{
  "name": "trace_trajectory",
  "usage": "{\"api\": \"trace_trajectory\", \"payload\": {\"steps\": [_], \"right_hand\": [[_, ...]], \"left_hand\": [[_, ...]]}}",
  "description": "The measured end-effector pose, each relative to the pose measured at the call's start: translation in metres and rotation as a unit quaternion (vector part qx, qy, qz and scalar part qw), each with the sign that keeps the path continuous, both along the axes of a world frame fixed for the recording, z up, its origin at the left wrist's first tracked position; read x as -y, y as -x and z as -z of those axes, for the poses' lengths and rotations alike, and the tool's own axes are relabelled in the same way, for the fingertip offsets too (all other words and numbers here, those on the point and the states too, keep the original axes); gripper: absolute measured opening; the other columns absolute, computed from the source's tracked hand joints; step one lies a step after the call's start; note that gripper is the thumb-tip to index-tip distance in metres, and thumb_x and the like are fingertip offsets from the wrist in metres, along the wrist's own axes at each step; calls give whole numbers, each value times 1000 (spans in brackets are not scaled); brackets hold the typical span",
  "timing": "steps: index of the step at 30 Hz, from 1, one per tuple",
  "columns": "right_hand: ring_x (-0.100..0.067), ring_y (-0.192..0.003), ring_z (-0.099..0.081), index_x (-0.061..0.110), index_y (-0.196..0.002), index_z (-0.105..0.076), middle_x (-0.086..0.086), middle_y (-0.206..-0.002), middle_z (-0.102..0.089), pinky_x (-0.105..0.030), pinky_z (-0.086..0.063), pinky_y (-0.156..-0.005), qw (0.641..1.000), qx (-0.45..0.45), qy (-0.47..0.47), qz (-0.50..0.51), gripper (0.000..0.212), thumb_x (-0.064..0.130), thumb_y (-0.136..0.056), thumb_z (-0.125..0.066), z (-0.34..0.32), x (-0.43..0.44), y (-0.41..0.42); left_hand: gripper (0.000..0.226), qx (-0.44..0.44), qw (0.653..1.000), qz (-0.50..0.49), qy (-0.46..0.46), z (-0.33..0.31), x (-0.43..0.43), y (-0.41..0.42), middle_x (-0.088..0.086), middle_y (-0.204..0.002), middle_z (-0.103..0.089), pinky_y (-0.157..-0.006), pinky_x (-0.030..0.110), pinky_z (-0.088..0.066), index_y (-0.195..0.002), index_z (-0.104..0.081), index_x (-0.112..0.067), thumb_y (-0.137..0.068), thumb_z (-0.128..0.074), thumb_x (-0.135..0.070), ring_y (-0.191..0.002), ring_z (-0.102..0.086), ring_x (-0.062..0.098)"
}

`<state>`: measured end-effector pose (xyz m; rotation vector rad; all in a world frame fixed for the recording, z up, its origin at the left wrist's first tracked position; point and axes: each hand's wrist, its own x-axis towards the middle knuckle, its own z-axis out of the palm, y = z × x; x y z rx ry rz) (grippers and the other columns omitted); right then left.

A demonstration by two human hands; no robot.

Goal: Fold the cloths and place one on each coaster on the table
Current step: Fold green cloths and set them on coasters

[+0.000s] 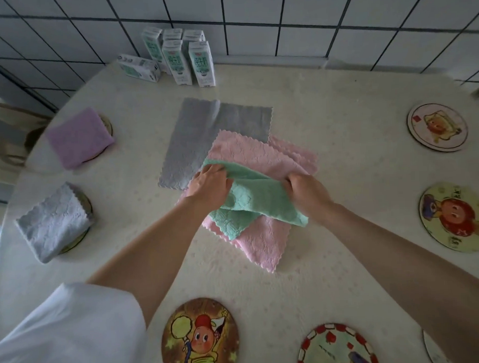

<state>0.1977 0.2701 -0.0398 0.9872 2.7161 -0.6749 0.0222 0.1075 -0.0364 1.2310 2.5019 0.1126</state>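
Your left hand [210, 186] and right hand [306, 192] both grip mint-green fluffy scalloped-edge cloth [255, 199], half-folded, frame centre, above pink textured cloths [262, 240]. Fingertips buried in folds. Flat grey cloth [204, 133] behind. Folded lilac cloth [79, 136], folded grey cloth [53, 221] frame left, only coaster rims [87, 203] showing. Round cartoon-printed coaster [200, 337] cut off at bottom edge. Bare cream table [354, 163] right of hands.

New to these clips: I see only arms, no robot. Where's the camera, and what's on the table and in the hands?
No machine: a person works bare-handed, filmed by one head-worn camera looking down. The left hand and right hand both grip a green cloth, mid-fold, above pink cloths and a spread grey cloth. At left, a folded purple cloth and a folded grey cloth each sit on a coaster. Other picture coasters lie bare. Cartons stand at the far edge.
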Motion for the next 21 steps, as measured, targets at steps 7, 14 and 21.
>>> {"api": "trace_trajectory", "payload": {"steps": [7, 14, 21], "right_hand": [[-21, -86, -57, 13, -103, -60, -3, -102, -57, -35, -50, -69, 994, -44, 33, -95, 21, 24, -88, -51, 1, 16, 1], [-21, -93, -53, 14, -93, -56, -2, -103, -58, -35, -48, -80, 973, -102, -15, -207, 26, 38, -84, -59, 5, 35, -22], [-16, -67, -61, 14, -95, -56, -2, -77, -65, -40, -53, -68, 983, -131, 120, -45, 23, 32, -97, -43, -17, 37, -4]], "left_hand": [[39, 42, 999, -17, -21, 7, -18, 18, 6, -144, -40, -106, 44, -33, -133, -43, -13, -95, -49, -20, -133, -35, 26], [28, -10, 995, 48, -84, 4, -12, 24, 4, -118, -59, -104, 41, -36, -113, -60, -12, -85, -64, -12, -117, -47, 26], [11, -31, 955, 153, -251, -21, 15, 12, 5, -82, -61, -78, 38, -52, -80, -65, -5, -77, -74, -11, -82, -56, 24]]}}
